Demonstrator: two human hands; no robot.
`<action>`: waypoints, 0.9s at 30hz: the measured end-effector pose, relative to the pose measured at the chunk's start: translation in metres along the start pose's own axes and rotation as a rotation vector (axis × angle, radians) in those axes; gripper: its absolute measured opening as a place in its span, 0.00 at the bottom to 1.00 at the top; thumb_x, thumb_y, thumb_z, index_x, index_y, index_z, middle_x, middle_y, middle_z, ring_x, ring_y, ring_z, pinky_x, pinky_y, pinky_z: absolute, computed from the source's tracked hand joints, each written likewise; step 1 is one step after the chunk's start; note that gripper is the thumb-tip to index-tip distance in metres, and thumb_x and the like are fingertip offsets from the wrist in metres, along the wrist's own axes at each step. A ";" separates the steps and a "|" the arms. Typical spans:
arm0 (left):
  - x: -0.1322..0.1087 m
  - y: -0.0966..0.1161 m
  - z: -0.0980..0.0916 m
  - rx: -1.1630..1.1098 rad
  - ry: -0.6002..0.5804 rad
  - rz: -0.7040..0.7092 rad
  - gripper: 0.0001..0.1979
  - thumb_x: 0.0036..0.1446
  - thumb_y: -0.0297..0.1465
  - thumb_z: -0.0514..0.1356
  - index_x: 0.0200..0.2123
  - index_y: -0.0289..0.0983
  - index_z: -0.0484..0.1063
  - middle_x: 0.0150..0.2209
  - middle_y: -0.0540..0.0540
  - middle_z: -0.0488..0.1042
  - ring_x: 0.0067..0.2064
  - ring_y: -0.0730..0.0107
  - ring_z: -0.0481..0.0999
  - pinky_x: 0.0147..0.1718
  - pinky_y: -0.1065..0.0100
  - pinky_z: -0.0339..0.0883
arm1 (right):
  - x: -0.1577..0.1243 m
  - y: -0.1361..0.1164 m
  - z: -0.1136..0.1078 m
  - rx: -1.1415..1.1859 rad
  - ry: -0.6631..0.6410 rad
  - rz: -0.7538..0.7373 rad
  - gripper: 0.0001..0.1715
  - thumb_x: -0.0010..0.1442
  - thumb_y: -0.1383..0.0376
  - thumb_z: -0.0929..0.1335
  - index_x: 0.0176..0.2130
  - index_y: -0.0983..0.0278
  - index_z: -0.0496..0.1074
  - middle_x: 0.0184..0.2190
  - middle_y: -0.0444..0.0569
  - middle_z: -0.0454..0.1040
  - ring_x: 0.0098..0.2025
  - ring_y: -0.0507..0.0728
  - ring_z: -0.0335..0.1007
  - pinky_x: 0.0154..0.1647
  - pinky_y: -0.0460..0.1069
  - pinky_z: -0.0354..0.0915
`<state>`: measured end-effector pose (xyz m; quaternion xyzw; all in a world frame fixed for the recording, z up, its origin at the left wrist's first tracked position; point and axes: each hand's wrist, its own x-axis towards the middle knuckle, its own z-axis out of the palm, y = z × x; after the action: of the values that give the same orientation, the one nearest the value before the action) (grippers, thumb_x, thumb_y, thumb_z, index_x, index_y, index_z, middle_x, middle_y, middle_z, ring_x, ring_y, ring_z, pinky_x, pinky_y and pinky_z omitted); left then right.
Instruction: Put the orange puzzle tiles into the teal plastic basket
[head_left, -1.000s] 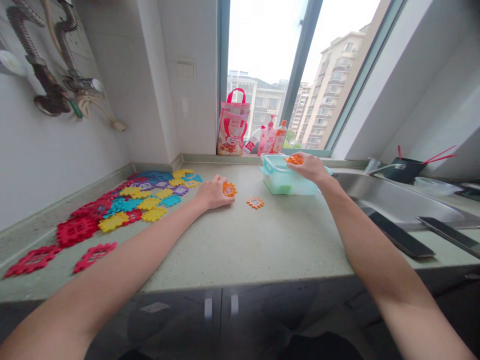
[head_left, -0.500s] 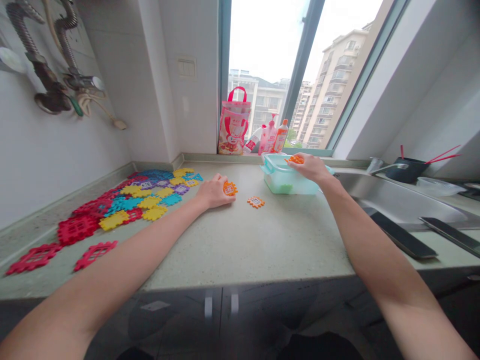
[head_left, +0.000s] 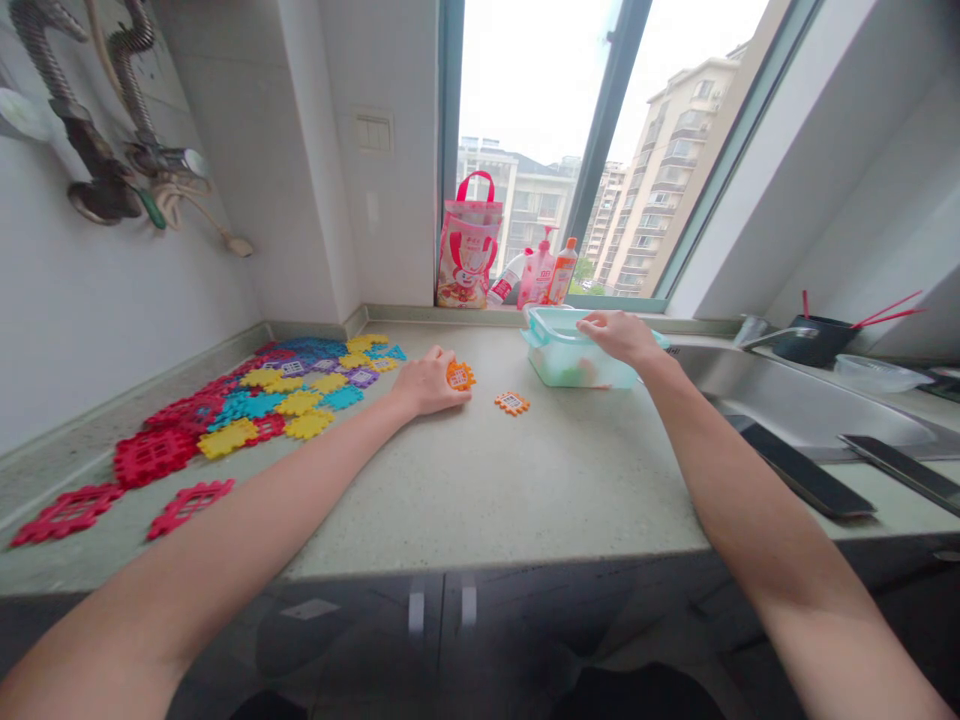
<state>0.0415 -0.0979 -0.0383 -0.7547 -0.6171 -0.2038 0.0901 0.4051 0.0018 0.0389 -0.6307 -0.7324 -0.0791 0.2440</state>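
Observation:
On the countertop, my left hand point(head_left: 426, 382) is closed around an orange toothed plastic building tile point(head_left: 460, 376); any more tiles under the palm are hidden. A single orange tile with a white window pattern point(head_left: 512, 403) lies flat to its right. Over the near rim of a translucent teal plastic box point(head_left: 547, 350) hangs my right hand point(head_left: 616, 335), with no tile visible in it and its fingers loosely extended, partly hidden. Blurred orange and green shapes show through the box wall. To the left spreads a pile of red, yellow, blue and purple tiles point(head_left: 300, 402).
A steel sink point(head_left: 780, 390) with a faucet lies right of the box. Two dark flat slabs, one a black phone-like slab point(head_left: 810, 468), rest by the sink. A pink bag point(head_left: 469, 255) and several bottles point(head_left: 538, 275) line the windowsill. Pipes are mounted on the left wall.
The orange tiles in my right hand have been let go into the teal box, and an orange blur now shows low through its wall. My left hand has stayed in place.

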 end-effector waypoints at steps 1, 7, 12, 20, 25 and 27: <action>0.000 0.000 0.000 0.000 0.003 0.002 0.30 0.52 0.55 0.65 0.52 0.42 0.73 0.53 0.42 0.74 0.44 0.50 0.81 0.42 0.57 0.72 | 0.000 -0.001 0.000 -0.004 -0.002 0.004 0.27 0.66 0.47 0.64 0.52 0.56 0.83 0.50 0.53 0.84 0.49 0.67 0.79 0.45 0.54 0.68; 0.000 0.000 0.000 0.005 -0.006 -0.003 0.30 0.52 0.55 0.65 0.52 0.43 0.72 0.54 0.42 0.75 0.45 0.49 0.81 0.43 0.56 0.73 | -0.003 -0.005 0.002 0.037 0.085 0.024 0.23 0.64 0.50 0.66 0.49 0.57 0.84 0.47 0.52 0.85 0.48 0.67 0.79 0.47 0.56 0.69; 0.000 -0.001 0.001 0.008 0.008 0.011 0.29 0.52 0.55 0.64 0.51 0.42 0.72 0.53 0.42 0.75 0.44 0.49 0.81 0.42 0.55 0.73 | -0.013 -0.020 0.002 0.080 0.286 -0.115 0.19 0.66 0.58 0.65 0.48 0.58 0.83 0.43 0.52 0.84 0.49 0.67 0.79 0.54 0.59 0.68; -0.001 0.001 -0.002 0.034 0.012 -0.005 0.30 0.53 0.55 0.64 0.52 0.43 0.71 0.54 0.42 0.73 0.44 0.50 0.81 0.42 0.56 0.73 | -0.049 -0.096 0.012 0.232 0.237 -0.729 0.20 0.67 0.66 0.64 0.53 0.55 0.80 0.57 0.49 0.79 0.59 0.65 0.71 0.66 0.62 0.62; -0.003 0.002 -0.004 0.037 0.036 -0.028 0.31 0.52 0.56 0.65 0.51 0.42 0.71 0.52 0.40 0.72 0.44 0.49 0.81 0.41 0.56 0.73 | -0.062 -0.120 0.053 0.162 -0.037 -0.883 0.18 0.68 0.64 0.66 0.53 0.59 0.80 0.57 0.54 0.79 0.57 0.68 0.72 0.62 0.64 0.65; -0.004 0.002 -0.004 0.024 0.039 -0.042 0.31 0.52 0.55 0.66 0.51 0.42 0.71 0.53 0.41 0.71 0.44 0.50 0.81 0.42 0.56 0.73 | -0.061 -0.115 0.065 0.160 -0.067 -0.874 0.19 0.70 0.63 0.64 0.53 0.60 0.80 0.57 0.55 0.79 0.56 0.67 0.73 0.60 0.62 0.67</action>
<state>0.0425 -0.1034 -0.0364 -0.7362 -0.6336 -0.2127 0.1069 0.2828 -0.0462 -0.0236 -0.2431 -0.9415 -0.0974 0.2119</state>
